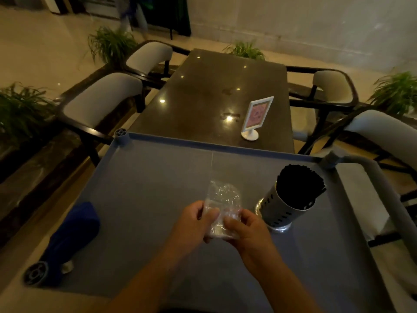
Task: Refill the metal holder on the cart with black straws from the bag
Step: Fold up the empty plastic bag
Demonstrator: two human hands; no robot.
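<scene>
Nearest the camera, over the middle of the grey cart [144, 177], the left hand [194, 219] and the right hand [244, 229] sit close together. Each has its fingers and thumb curled around the lower end of a clear plastic bag [223, 198], which is crumpled. No straw shows inside it, so it looks empty.

Just to the right of the hands, the metal holder [281, 207] stands upright on the cart. It is packed with black straws [299, 182] that fan out above its rim. The refill looks all but done, and the step in hand is most likely dealing with the bag.

To do that well, the person should check the bag's folds for a stray straw and then gather it into one fist. The right elbow should stay clear of the holder, since a knock could tip it.

At the cart's near left corner lies a rolled blue cloth [72, 231], well apart from the hands. Beyond the cart's far rim, a dark table [203, 86] holds a small white sign stand [256, 117], with padded chairs [101, 96] at either side.
</scene>
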